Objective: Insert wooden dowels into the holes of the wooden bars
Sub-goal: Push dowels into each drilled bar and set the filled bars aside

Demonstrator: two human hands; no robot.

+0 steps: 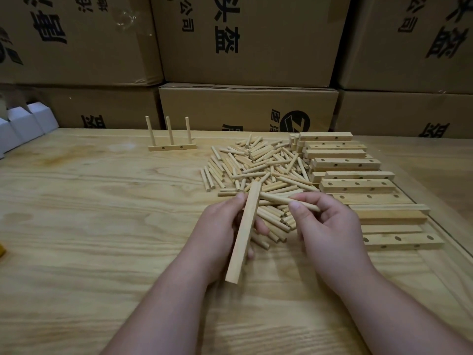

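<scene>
Two hands were up over the wooden surface (89, 226), and both were busy. The left hand (220, 226) had its fingers curled round a wooden bar (244, 233), thumb pressed on the near face, the bar held on a slant with its far end toward twelve o'clock and its near end dipping toward seven. No holes showed on the face turned to the camera. The right hand (330, 226) pinched a single dowel (289, 201) between thumb and curled fingers, the dowel lying almost level, its free tip aimed at nine o'clock and meeting the upper part of the bar; whether it had entered a hole could not be told from here.

Right behind the hands, at twelve o'clock, lay a loose heap of dowels (258, 167), spilling down under the fingers of both hands. At two o'clock from the hands sat a stack of bars (348, 165), row after row, drilled holes plain on their top faces, running down to three o'clock beside the right wrist.

Out at eleven o'clock, well apart from the heap, stood a finished bar (172, 147) with three dowels upright in it and two side holes facing the camera. Cardboard boxes (248, 42) with printed characters walled off the far edge, and small white boxes (23, 124) sat at the ten o'clock corner.
</scene>
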